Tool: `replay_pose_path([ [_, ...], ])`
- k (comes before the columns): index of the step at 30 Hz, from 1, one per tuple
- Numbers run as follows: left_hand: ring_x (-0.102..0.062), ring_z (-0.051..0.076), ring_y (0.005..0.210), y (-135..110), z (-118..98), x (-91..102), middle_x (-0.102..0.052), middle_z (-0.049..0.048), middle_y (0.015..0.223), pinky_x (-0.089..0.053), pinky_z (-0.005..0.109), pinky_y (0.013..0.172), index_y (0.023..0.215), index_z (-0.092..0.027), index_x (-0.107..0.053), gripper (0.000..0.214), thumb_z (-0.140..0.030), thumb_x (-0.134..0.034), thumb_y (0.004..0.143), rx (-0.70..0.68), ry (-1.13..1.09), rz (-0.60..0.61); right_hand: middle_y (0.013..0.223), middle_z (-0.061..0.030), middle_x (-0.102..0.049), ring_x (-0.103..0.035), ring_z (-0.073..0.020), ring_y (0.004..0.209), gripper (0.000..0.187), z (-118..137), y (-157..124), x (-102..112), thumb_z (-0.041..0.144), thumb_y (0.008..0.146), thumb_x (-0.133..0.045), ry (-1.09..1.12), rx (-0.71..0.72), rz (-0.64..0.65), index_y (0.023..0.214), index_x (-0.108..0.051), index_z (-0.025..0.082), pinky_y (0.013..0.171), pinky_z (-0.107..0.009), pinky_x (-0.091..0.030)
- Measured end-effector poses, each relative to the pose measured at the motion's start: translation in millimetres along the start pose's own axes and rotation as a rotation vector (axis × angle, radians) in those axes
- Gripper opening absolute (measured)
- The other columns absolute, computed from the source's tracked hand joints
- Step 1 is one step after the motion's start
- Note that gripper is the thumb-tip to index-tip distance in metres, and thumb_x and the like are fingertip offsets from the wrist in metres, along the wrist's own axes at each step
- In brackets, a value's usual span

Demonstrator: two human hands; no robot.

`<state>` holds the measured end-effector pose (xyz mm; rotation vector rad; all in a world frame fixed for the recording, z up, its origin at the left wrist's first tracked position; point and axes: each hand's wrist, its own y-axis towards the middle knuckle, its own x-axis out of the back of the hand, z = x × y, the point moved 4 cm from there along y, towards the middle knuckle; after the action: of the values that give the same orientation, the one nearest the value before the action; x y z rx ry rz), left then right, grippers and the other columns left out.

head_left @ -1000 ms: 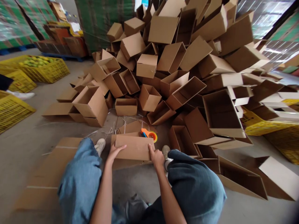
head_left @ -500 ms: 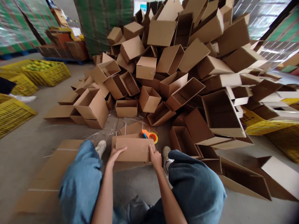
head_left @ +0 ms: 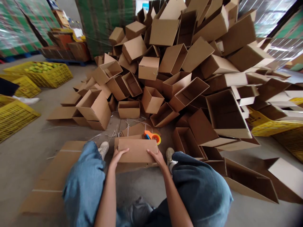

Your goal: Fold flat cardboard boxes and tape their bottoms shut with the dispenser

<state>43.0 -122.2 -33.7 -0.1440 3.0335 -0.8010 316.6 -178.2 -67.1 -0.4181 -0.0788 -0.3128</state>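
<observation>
Sliding inward now, the bare right grip [head_left: 157, 158] has laid its fingers flatter along the top of the tan corrugated cardboard box [head_left: 137, 150], and the whole view has eased a touch to the right. Both grips are on that box, holding it between them: the bare left grip [head_left: 117, 157] is spread at the left end, the right one is at the opposite end, and the box sits squarely between the two forearms. A brown cardboard flap [head_left: 132, 167] shows along its near underside.

Just beyond the far edge, an orange-and-blue handheld tape dispenser [head_left: 151, 136] sits with its yellow-cored roll on a tan cardboard flap [head_left: 133, 129], right by the box and within easy reach. Thin white plastic strapping [head_left: 106, 136] lies in loose strands on the grey concrete floor [head_left: 30, 126] to the left of it.

Either side of the box are the knees in wide blue denim jeans [head_left: 84, 179], with off-white sneakers [head_left: 103, 149] poking out beyond. A flattened tan cardboard sheet [head_left: 50, 170] lies under the left leg. Towering ahead is a huge heap of open brown cardboard boxes [head_left: 170, 60], tumbled at all angles, and off to the left sit yellow plastic crates [head_left: 14, 118], one full of green-yellow fruit [head_left: 39, 72].
</observation>
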Motion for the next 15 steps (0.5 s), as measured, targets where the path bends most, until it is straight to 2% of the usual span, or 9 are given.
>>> replay_pose_path([
  [5, -0.072, 0.024, 0.104, -1.4, 0.0, 0.2, -0.078, 0.0099, 0.105, -0.055, 0.035, 0.097, 0.100, -0.014, -0.072, 0.028, -0.009, -0.080, 0.073, 0.001, 0.007, 0.012, 0.114, -0.0085, -0.073, -0.067, -0.0295, 0.108, 0.077, -0.6, 0.3, -0.6, 0.056, 0.059, -0.082, 0.027, -0.009, -0.034, 0.124, -0.065, 0.019, 0.095, -0.043, -0.054],
  [9, -0.072, 0.026, 0.105, -0.8, 0.4, 1.6, -0.078, 0.0106, 0.107, -0.055, 0.036, 0.097, 0.101, -0.014, -0.072, 0.028, -0.014, -0.081, 0.074, -0.015, -0.002, 0.000, 0.114, -0.0098, -0.073, -0.068, -0.0295, 0.108, 0.078, 1.2, -0.8, -1.5, 0.056, 0.061, -0.080, 0.043, -0.003, -0.021, 0.127, -0.063, 0.017, 0.093, -0.040, -0.055],
  [15, -0.069, 0.026, 0.112, 3.7, 6.1, 3.7, -0.077, 0.0111, 0.111, -0.053, 0.037, 0.101, 0.101, -0.014, -0.072, 0.026, -0.021, -0.080, 0.077, 0.002, -0.044, 0.054, 0.115, -0.0090, -0.073, -0.067, -0.0296, 0.108, 0.076, 1.1, -2.3, 0.6, 0.058, 0.064, -0.078, 0.002, 0.020, -0.037, 0.126, -0.064, 0.018, 0.092, -0.039, -0.055],
])
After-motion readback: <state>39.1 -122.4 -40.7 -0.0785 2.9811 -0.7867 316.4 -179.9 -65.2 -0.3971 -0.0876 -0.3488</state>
